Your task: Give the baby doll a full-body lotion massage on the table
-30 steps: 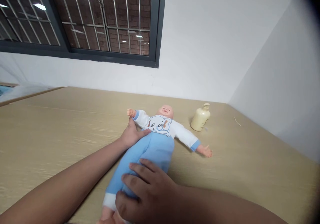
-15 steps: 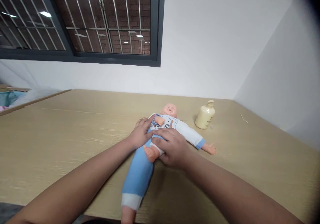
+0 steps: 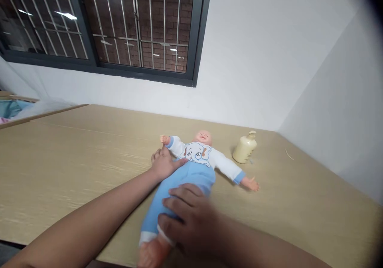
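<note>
A baby doll (image 3: 191,172) lies on its back, its head away from me. It wears blue trousers and a white top with an elephant face. My left hand (image 3: 164,165) rests against the doll's side, below its raised arm, with the thumb stretched onto the waist and the fingers apart. Over the doll's lower leg lies my right hand (image 3: 191,216), slightly blurred. Its fingers curve across the trouser leg, and the underside of the grip is hidden. Both doll legs point toward me, with the feet near the bottom edge.
A cream pump bottle (image 3: 245,148) stands right of the doll on the tan tabletop (image 3: 89,152). Beyond it lies a thin pale strip (image 3: 289,154). White walls and a barred window (image 3: 143,28) border the table. Coloured cloth (image 3: 13,108) shows at the far left.
My right hand has come down toward me with the doll's leg, which was bent up and now lies straighter. The doll's arm beside my left hand has swung outward off its chest.
</note>
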The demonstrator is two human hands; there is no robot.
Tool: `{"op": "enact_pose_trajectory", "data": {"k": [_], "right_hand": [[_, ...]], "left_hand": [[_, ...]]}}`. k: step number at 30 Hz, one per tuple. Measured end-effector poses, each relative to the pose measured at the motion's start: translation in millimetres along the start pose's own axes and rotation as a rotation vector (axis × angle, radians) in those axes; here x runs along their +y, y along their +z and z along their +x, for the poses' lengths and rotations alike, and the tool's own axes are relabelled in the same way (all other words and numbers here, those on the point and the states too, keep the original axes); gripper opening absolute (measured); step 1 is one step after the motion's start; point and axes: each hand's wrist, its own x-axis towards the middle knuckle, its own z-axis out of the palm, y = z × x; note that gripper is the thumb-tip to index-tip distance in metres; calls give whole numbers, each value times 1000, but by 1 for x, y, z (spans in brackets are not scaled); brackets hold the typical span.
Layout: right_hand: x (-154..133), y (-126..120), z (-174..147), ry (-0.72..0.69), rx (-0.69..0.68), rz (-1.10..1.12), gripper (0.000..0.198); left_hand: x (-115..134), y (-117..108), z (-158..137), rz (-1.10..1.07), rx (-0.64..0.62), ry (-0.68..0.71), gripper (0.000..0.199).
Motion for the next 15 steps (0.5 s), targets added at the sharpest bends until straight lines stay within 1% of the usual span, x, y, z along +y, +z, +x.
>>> {"op": "enact_pose_trajectory", "data": {"k": [2,6,8,10,13,15], "right_hand": [[-10,4,0,-21,-45,-20,11],[-16,4,1,-65,-88,-15,15],[-11,-2,3,-83,-86,0,14],[0,-9,6,-69,-56,6,12],[26,-15,6,-5,21,-7,12],[46,-14,2,61,75,-8,12]], "left_hand": [[-2,2,1,36,0,-63,121],[-2,1,1,38,-34,-65,123],[0,0,1,65,-31,-12,121],[2,-1,2,85,-28,86,114],[6,-4,1,81,-58,243,97],[7,-6,0,74,-79,297,86]]}}
